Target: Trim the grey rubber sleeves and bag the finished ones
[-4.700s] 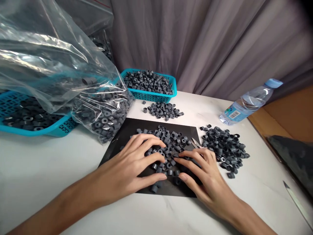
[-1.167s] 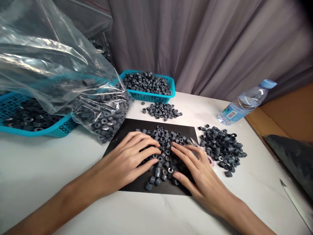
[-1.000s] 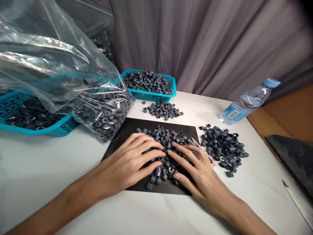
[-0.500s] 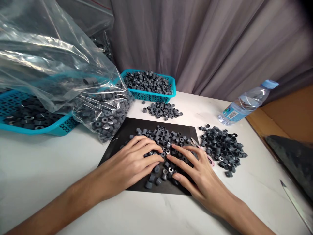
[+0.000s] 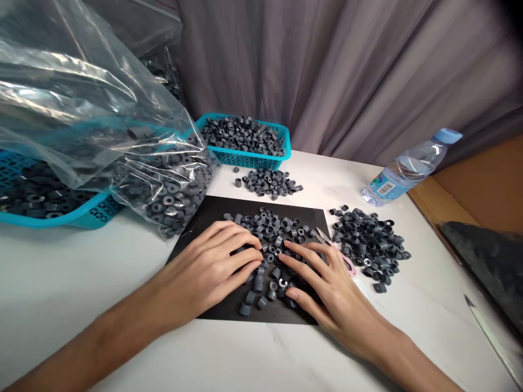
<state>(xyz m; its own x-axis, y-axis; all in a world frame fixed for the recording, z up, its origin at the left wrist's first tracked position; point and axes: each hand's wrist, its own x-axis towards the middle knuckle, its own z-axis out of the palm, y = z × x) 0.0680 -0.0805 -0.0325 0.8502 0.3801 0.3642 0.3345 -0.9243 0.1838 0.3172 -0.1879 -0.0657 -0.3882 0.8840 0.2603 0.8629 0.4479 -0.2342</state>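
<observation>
Small dark grey plastic rings [image 5: 269, 226] lie in a loose heap on a black mat [image 5: 204, 215]. Over the heap's left side rests my left hand [image 5: 216, 267], palm down, its fingers stretched and slightly curved among the rings. My right hand [image 5: 322, 277] is at the heap's right side, fingers spread, the fingertips touching or just above rings. Neither hand visibly grips a ring, though rings under the palms are hidden. Pink-handled scissors [image 5: 347, 265] lie partly behind my right hand, between the mat and a second pile of rings [image 5: 368, 242] on the white table.
A clear plastic bag [image 5: 163, 190] of rings leans over a blue basket [image 5: 90, 212] at left. Another blue basket [image 5: 253, 158] of rings stands behind a small ring pile [image 5: 272, 183]. At right are a water bottle [image 5: 402, 171], a cardboard box [image 5: 482, 190] and a pointed, pale strip [image 5: 490, 337].
Both hands have shifted slightly among the rings, the left one drawing a little leftward since half a second ago. A few rings near the left fingertips lie differently. The view has shifted slightly.
</observation>
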